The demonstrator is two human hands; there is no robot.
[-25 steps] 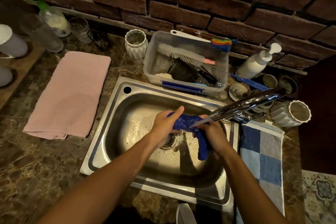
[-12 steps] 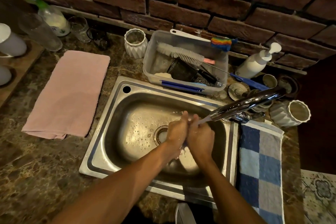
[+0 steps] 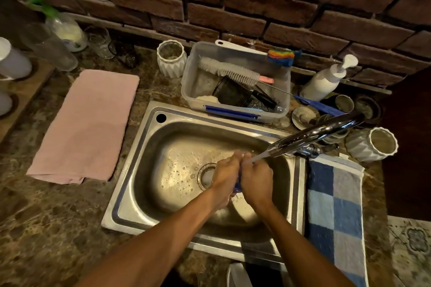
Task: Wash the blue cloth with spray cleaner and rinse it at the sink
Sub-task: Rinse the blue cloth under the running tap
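Blue cloth [image 3: 237, 184] bunched between left hand [image 3: 225, 173] and right hand [image 3: 256, 176], fingers of both curled tight on it, over the sink [image 3: 130, 196] drain. Only a sliver shows. Tap [image 3: 312, 134] stream lands just far-right of the cloth, on the knuckles.

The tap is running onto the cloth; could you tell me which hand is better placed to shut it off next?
Probably the right hand: it is on the faucet side, while the left hand could hold the blue cloth.
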